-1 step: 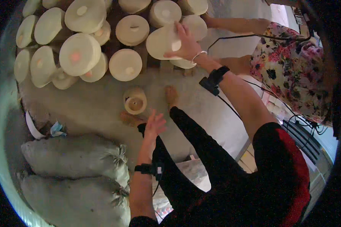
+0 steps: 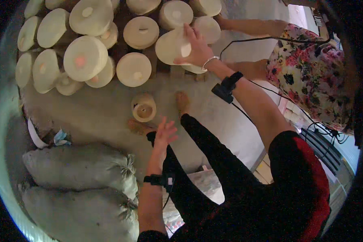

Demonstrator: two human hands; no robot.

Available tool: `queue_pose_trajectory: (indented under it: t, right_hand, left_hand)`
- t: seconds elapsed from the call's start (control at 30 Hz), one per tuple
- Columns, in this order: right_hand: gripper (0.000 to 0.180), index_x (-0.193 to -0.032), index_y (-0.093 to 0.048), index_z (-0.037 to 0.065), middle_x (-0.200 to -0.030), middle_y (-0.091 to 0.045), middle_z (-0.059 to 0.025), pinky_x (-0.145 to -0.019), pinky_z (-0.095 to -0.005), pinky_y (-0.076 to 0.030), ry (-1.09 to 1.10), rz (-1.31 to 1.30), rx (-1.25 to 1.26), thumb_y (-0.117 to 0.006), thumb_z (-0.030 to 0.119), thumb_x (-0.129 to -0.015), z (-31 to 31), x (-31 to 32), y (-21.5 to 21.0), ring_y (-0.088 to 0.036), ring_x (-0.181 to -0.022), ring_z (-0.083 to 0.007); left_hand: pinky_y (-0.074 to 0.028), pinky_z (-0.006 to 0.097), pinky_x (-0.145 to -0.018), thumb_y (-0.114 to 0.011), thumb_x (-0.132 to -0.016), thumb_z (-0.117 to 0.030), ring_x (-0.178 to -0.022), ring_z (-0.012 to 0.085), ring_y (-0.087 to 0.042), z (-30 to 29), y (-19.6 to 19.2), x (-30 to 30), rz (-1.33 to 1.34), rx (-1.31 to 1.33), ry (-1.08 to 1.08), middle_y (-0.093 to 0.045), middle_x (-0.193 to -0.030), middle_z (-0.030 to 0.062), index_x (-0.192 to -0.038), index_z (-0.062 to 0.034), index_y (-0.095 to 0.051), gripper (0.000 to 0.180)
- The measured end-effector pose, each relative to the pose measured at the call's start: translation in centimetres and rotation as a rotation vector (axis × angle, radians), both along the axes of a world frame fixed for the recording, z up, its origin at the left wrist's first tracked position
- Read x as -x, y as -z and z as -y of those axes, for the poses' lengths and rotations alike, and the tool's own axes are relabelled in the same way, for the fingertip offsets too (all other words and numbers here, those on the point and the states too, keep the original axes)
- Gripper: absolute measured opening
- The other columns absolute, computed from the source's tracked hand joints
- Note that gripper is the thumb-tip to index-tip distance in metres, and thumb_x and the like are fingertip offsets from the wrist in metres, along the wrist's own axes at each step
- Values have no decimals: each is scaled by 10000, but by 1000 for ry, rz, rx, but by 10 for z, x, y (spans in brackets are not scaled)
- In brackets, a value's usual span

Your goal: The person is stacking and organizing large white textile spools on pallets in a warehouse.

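Note:
My right hand (image 2: 197, 46) reaches to the upper middle and grips the end of a cream drum-shaped roll (image 2: 169, 48). Its fingers curve over the top side and the thumb lies along the lower side. A white patch, perhaps the core, shows next to the palm. Around that roll stand several similar cream rolls, among them a round one (image 2: 134, 69) just to its left. My left hand (image 2: 165, 131) hangs open with spread fingers over my leg and holds nothing. Beyond it, a smaller cream roll (image 2: 148, 99) with a brown hollow stands alone on the floor.
Two stuffed grey sacks (image 2: 76, 167) lie at the lower left. A white curved strip (image 2: 35, 135) and a crumpled blue piece (image 2: 61, 138) are beside them. At the right stands a person in a floral garment (image 2: 306, 76), bare legs near the rolls. Black cables (image 2: 326, 131) hang there.

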State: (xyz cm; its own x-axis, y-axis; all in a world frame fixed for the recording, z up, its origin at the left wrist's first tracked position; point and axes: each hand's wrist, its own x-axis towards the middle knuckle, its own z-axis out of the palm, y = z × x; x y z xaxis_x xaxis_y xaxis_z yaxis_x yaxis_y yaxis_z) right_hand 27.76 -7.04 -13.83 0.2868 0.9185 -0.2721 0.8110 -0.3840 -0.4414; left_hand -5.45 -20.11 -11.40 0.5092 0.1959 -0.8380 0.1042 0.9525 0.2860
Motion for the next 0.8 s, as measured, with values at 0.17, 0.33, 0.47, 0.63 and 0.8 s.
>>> queue_pose_trajectory:
  t: [0.17, 0.33, 0.47, 0.63, 0.8]
  right_hand:
    - [1348, -1552, -134, 216, -1492, -292, -227, -1081, -585, -364, -27, 182, 113, -900, 537, -490, -6, 13, 0, -343, -1340, -500]
    - [1343, -1549, -146, 254, -1514, -275, -201, -1029, -590, -428, 39, 210, 434, -909, 505, -472, -44, 33, -7, -329, -1353, -491]
    - [1342, -1552, -156, 251, -1521, -281, -186, -973, -596, -469, 35, 334, 317, -920, 489, -475, -20, 36, 16, -343, -1353, -489]
    - [1353, -1555, -169, 249, -1528, -282, -166, -946, -615, -471, -19, 318, 208, -933, 458, -458, -2, 61, 19, -323, -1373, -488]
    - [1371, -1559, -133, 282, -1542, -252, -175, -998, -594, -445, 40, 377, 214, -935, 422, -456, 10, 69, 43, -306, -1370, -484]
  left_hand:
    - [-458, 431, -1033, -496, -998, -506, -1286, 277, -509, 3, 0, -2, 113, -12, -13, -447, -1483, 118, -1565, -175, -228, 709]
    - [-479, 350, -959, -586, -964, -460, -1199, 167, -542, 16, 1, 0, 48, 24, -30, -491, -1456, 70, -1561, -226, -278, 711]
    - [-479, 358, -959, -599, -958, -458, -1199, 170, -543, 34, 1, 8, 90, 70, -45, -483, -1468, 55, -1562, -221, -273, 726]
    - [-483, 372, -952, -585, -971, -451, -1231, 189, -537, 36, 6, 18, 38, 41, -14, -486, -1475, 64, -1561, -213, -274, 708]
    - [-477, 371, -967, -584, -979, -414, -1257, 196, -528, 41, 0, 22, 41, 51, 0, -489, -1472, 77, -1559, -212, -277, 686]
